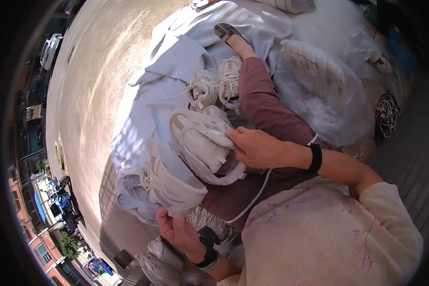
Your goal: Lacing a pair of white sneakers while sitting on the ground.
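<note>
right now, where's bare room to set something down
Bare: pale cloth beyond the two shoes by the shin, left of the foot; open ground left of that cloth. Crowded: around the left hand and right hand, with sneakers close together.

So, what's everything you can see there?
Right-hand shoe: one, off-white, at the right hand
Left-hand shoe: one, whitish-grey, at the left hand
Pair: two shoes, off-white, beside the leg
Other shoes: count unclear, pale, lower left
Cloth: one, pale blue, ground
Plastic bag: at least one, clear, upper right
Cords: one bundle, white and dark, right
Car: one, white, upper left
Building: one, orange-brown, lower left
Trousers: one pair, maroon, legs
Top: one, cream, flowered, body
Wristbands: two, black, wrists
Hands: two, bare, centre
</note>
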A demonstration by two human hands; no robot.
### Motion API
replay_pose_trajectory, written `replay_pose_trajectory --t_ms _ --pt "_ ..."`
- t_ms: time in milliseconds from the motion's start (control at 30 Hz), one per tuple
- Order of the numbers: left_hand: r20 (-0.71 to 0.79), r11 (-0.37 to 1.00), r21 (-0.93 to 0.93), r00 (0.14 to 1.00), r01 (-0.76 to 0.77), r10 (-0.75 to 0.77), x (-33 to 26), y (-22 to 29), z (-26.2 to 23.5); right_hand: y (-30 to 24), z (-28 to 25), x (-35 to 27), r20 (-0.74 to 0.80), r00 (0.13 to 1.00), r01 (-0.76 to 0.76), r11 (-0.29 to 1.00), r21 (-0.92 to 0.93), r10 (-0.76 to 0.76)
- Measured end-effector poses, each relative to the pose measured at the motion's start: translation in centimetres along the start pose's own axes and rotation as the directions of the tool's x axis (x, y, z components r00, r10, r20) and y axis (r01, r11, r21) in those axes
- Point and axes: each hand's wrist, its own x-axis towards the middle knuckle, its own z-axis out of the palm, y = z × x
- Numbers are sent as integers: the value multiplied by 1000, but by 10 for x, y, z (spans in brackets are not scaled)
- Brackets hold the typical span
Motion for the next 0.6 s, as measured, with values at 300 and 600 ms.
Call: replay_pose_trajectory --t_ms 300,600 --pt "-3 997 71 1000 8 -7 8 -5 -7 49 -91 -34 325 942 -36 934 355 -87" --pt "163 992 38 980 -121 114 18 35 4 60 -120 -60 655 750 -239 886 397 -92"
